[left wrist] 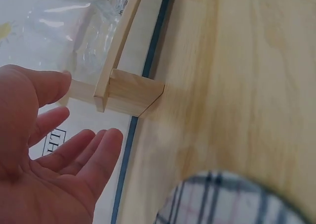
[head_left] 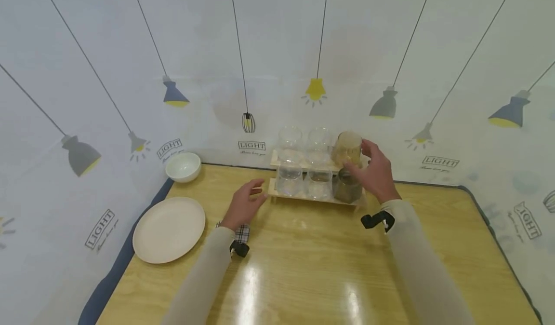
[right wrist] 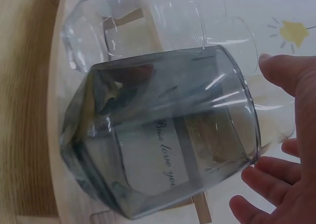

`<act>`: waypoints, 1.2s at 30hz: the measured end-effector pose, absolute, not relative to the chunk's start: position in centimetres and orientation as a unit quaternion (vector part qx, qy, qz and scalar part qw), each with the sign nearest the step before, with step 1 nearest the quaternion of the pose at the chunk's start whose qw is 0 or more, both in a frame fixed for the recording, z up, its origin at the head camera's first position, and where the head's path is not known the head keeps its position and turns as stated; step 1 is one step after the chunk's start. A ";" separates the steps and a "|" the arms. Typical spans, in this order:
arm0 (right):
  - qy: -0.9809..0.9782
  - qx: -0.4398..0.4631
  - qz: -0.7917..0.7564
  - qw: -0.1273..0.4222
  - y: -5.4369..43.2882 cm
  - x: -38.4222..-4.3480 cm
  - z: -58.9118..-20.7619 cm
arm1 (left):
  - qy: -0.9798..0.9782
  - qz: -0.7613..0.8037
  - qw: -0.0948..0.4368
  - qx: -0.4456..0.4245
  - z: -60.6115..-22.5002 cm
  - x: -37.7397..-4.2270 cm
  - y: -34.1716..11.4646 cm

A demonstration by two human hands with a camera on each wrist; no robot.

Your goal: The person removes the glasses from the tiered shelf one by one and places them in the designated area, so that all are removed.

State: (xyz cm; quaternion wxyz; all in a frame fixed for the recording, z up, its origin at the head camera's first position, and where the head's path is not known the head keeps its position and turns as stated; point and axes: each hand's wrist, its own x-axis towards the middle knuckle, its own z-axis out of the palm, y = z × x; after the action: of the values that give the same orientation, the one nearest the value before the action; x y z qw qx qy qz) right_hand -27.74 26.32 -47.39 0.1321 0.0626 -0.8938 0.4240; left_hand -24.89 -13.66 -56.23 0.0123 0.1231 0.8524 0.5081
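Observation:
A two-tier wooden rack (head_left: 272, 188) carries glasses in two rows. My right hand (head_left: 378, 173) holds an amber glass (head_left: 348, 146) at the right end of the upper tier, thumb on the near side and fingers at the right. Below it, a smoky grey glass (right wrist: 163, 130) stands on the lower tier, partly covering the amber glass in the right wrist view. Clear glasses (head_left: 289, 178) fill the left and middle places of both tiers. My left hand (head_left: 244, 203) is beside the rack's left end, fingers loosely bent and apart, holding nothing; the left wrist view shows it near the wooden end (left wrist: 133, 90).
To the left, a beige plate (head_left: 169, 230) lies on the wooden table (head_left: 303, 267), with a white bowl (head_left: 183, 167) at the back-left corner. A checked cloth-like item (head_left: 243, 233) is by my left wrist. A wall covering with printed lamps stands close behind the rack.

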 end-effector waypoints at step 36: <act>-0.838 0.064 0.533 0.100 26.4 -28.5 -44.5 | 0.718 0.678 0.155 0.007 -56.7 -27.9 -11.1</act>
State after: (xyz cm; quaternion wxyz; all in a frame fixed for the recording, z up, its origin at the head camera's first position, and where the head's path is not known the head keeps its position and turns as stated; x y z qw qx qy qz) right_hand -28.50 26.35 -44.49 0.1004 0.0641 -0.8376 0.5331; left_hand -27.92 -11.15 -56.68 0.1548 0.0067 0.7181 0.6785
